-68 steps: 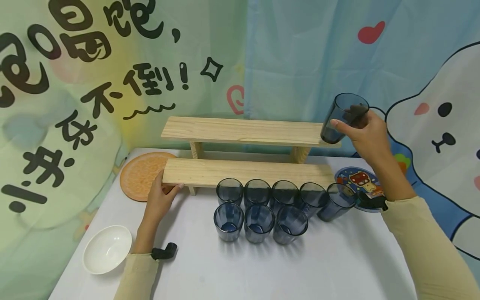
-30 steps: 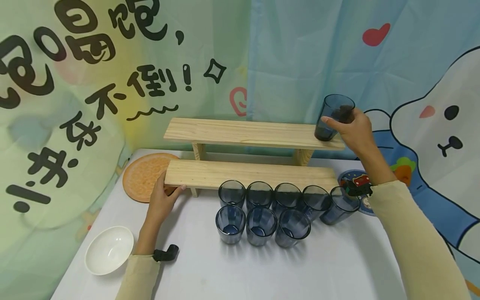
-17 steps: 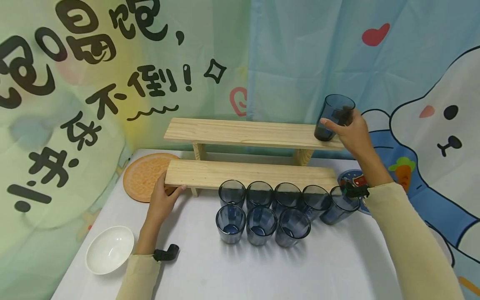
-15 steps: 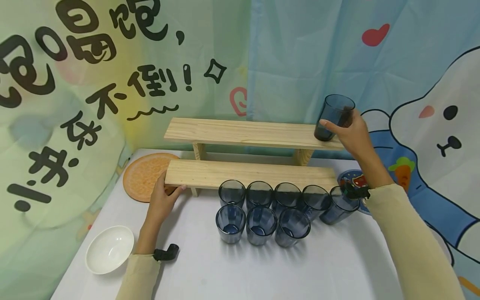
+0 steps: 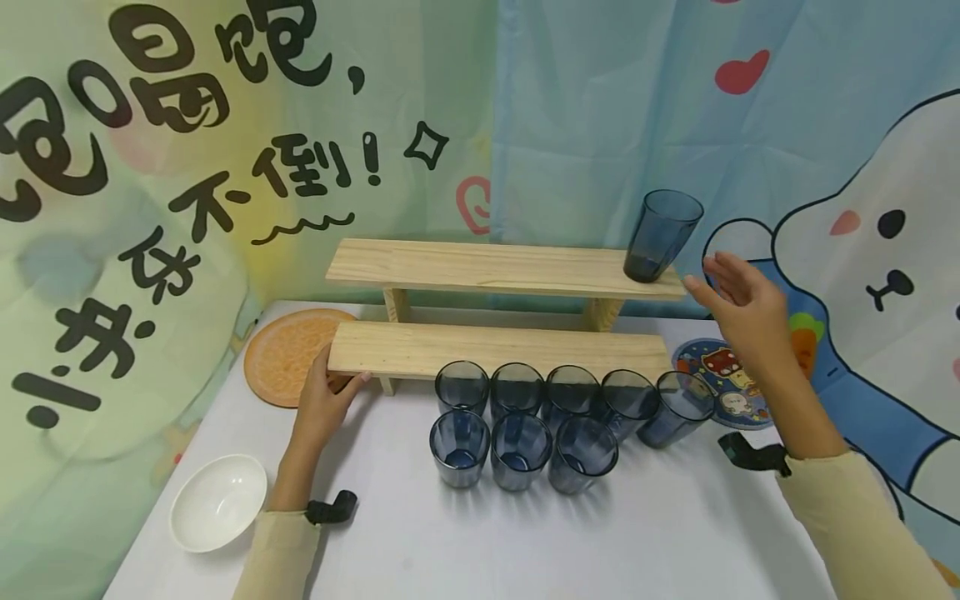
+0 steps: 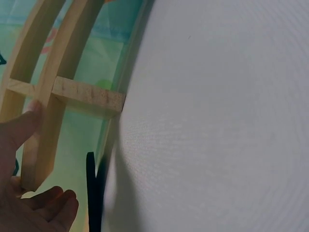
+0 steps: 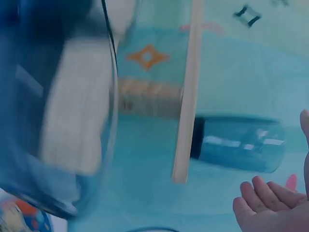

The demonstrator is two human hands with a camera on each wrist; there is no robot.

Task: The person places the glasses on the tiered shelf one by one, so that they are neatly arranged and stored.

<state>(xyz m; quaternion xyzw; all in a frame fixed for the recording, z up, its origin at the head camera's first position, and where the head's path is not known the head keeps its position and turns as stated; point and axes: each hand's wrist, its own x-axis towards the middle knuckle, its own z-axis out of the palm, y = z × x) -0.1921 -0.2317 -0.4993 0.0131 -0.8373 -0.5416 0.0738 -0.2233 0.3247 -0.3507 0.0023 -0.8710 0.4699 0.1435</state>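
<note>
A blue-tinted drinking glass stands upright at the right end of the upper board of a two-step wooden shelf. Just right of and below it, my right hand is apart from the glass, fingers loosely extended and holding nothing; the right wrist view also shows a gap between the fingers and the glass. My left hand grips the left end of the lower board, its thumb against the wood. More blue glasses stand upright in two rows before the lower board.
A white bowl sits at the table's left side. Behind my left hand lies a round orange mat. On the right, a blue cartoon-printed mat lies beyond the glasses. A printed curtain hangs right behind the shelf.
My right hand brought the glass leftward onto the upper board's right end, then let go and drew back to the right and down. My left hand stayed on the lower board.
</note>
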